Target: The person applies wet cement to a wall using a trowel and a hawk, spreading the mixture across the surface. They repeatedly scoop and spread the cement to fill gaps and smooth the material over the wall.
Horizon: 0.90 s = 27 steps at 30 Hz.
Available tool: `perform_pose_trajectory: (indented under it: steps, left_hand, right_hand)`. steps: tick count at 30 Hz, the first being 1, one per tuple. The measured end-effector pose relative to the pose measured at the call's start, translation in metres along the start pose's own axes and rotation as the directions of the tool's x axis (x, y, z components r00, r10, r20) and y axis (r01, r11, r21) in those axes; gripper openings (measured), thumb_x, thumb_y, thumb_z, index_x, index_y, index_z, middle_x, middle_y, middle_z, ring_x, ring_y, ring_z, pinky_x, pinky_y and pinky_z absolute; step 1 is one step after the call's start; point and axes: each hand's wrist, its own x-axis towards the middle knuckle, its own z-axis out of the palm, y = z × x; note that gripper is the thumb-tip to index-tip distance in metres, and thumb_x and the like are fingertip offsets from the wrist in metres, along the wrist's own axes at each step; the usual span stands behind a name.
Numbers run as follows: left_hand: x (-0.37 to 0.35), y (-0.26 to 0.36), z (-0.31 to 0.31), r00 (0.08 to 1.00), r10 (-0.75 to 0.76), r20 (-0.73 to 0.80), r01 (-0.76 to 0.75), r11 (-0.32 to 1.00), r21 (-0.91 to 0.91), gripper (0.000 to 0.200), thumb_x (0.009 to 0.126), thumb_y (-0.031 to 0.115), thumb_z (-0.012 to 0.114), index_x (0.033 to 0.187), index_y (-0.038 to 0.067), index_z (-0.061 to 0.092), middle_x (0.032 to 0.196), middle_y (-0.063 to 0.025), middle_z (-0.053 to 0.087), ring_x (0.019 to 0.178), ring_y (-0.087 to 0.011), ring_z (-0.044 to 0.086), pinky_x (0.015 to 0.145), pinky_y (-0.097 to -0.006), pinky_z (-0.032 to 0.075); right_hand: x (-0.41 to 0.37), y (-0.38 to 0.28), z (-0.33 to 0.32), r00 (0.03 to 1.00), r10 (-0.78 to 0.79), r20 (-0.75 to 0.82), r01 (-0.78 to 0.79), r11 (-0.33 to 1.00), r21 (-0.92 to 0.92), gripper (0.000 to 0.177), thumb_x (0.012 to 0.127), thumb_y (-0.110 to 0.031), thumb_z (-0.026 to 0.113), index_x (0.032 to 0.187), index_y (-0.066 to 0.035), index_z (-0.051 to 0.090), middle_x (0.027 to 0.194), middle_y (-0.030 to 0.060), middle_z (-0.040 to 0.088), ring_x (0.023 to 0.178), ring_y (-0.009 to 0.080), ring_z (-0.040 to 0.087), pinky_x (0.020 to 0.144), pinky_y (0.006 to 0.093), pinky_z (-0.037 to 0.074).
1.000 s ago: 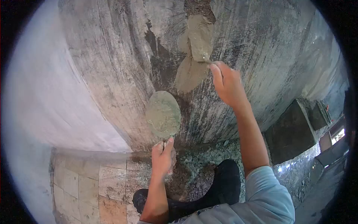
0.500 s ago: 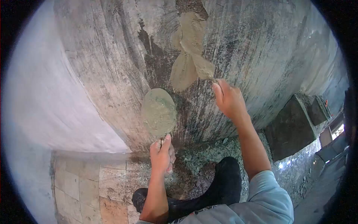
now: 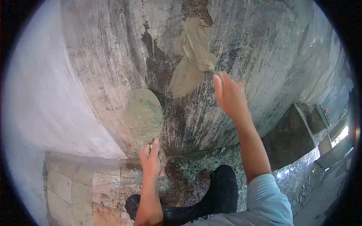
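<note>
My right hand (image 3: 230, 94) grips a trowel by its handle. The mortar-coated trowel blade (image 3: 206, 61) lies against the wall, over a patch of wet mortar (image 3: 185, 80). Lower down, my left hand (image 3: 151, 160) is closed around the handle of an oval pan (image 3: 145, 115), whose face is covered in grey-green mortar. The pan is held up in front of the wall, to the left of the patch. Mortar hides most of the trowel blade's surface and edges.
The streaked grey wall (image 3: 113, 64) meets a smooth whitish wall (image 3: 56, 94) at the left. Rubble (image 3: 188, 165) lies along the wall's foot, beside floor tiles (image 3: 81, 192). My dark boot (image 3: 224, 186) stands there. A large dark block (image 3: 288, 137) is at the right.
The trowel and my right hand have moved up along the wall, and the blade has turned more upright. My left hand has carried the pan to the left, away from the patch.
</note>
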Motion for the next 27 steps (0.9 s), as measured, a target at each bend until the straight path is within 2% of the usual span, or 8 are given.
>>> perform_pose_trajectory:
  steps: [4,7,10,13,16,22,25,27]
  left_hand:
    - [0.001,-0.004,-0.005,1.000,-0.015,0.022,0.015,1.000,-0.004,0.039,0.107,0.032,0.060,0.079,0.011,0.043,0.059,0.0013,0.043,0.043,-0.0104,0.042,0.039,-0.0293,0.033]
    - [0.004,-0.003,-0.004,0.999,-0.019,0.027,0.020,0.999,-0.045,0.040,0.108,0.033,0.060,0.078,0.012,0.043,0.059,0.0018,0.042,0.043,-0.0100,0.040,0.039,-0.0292,0.033]
    - [0.002,0.000,0.001,0.999,-0.028,0.020,0.029,0.998,-0.050,0.041,0.107,0.033,0.060,0.077,0.012,0.043,0.059,0.0021,0.041,0.043,-0.0099,0.039,0.039,-0.0295,0.033]
    - [0.001,-0.003,0.004,0.999,-0.033,0.026,0.035,0.998,-0.052,0.041,0.107,0.032,0.060,0.077,0.012,0.043,0.059,0.0021,0.041,0.044,-0.0099,0.039,0.039,-0.0297,0.032]
    - [-0.002,-0.003,0.010,0.999,-0.023,0.028,0.024,0.999,-0.033,0.040,0.107,0.031,0.060,0.077,0.011,0.044,0.059,0.0020,0.042,0.043,-0.0099,0.039,0.039,-0.0298,0.032]
    - [0.000,-0.006,0.003,0.998,-0.045,0.042,0.046,0.999,-0.009,0.040,0.107,0.031,0.061,0.077,0.012,0.044,0.058,0.0013,0.043,0.042,-0.0107,0.041,0.037,-0.0311,0.032]
    - [0.001,-0.004,-0.001,0.995,-0.076,0.059,0.075,0.997,0.024,0.041,0.107,0.033,0.061,0.076,0.012,0.043,0.058,0.0014,0.043,0.042,-0.0106,0.041,0.037,-0.0309,0.032]
    - [0.003,-0.006,-0.001,0.994,-0.090,0.054,0.088,0.995,0.041,0.042,0.107,0.033,0.061,0.076,0.011,0.043,0.058,0.0015,0.043,0.042,-0.0102,0.041,0.038,-0.0303,0.033]
  right_hand:
    - [-0.039,0.018,0.002,0.996,0.086,0.003,-0.086,0.996,-0.022,0.025,0.106,-0.029,0.058,0.108,-0.006,0.067,0.071,0.0239,0.065,0.065,0.0470,0.064,0.060,0.0544,0.049]
    - [-0.049,0.026,-0.015,0.977,0.175,0.122,-0.175,0.985,-0.011,0.025,0.106,-0.029,0.057,0.109,-0.006,0.067,0.070,0.0224,0.065,0.062,0.0459,0.063,0.059,0.0521,0.049]
    - [-0.027,0.012,-0.036,0.959,0.250,0.136,-0.273,0.943,0.191,0.026,0.107,-0.029,0.055,0.107,-0.006,0.067,0.070,0.0220,0.064,0.063,0.0449,0.063,0.061,0.0501,0.049]
    - [0.024,-0.007,-0.046,0.979,0.159,0.127,-0.194,0.919,0.344,0.029,0.107,-0.029,0.054,0.104,-0.004,0.067,0.073,0.0227,0.063,0.066,0.0462,0.061,0.063,0.0485,0.049]
    - [0.064,-0.011,-0.040,0.999,-0.031,0.043,0.021,0.976,0.219,0.031,0.106,-0.030,0.053,0.101,-0.002,0.067,0.076,0.0242,0.063,0.072,0.0486,0.060,0.066,0.0484,0.049]
    - [0.032,-0.001,-0.018,0.996,-0.056,0.063,0.043,0.980,0.194,0.028,0.105,-0.026,0.056,0.097,-0.001,0.064,0.079,0.0260,0.063,0.076,0.0504,0.062,0.066,0.0510,0.049]
    - [0.006,-0.005,-0.013,0.981,0.043,0.187,-0.074,0.985,0.158,0.025,0.105,-0.025,0.058,0.098,-0.002,0.065,0.079,0.0264,0.064,0.075,0.0502,0.063,0.066,0.0524,0.050]
    - [-0.008,-0.003,-0.002,0.988,0.061,0.145,-0.083,0.985,0.154,0.023,0.104,-0.026,0.059,0.103,-0.004,0.067,0.077,0.0254,0.065,0.071,0.0493,0.064,0.065,0.0531,0.050]
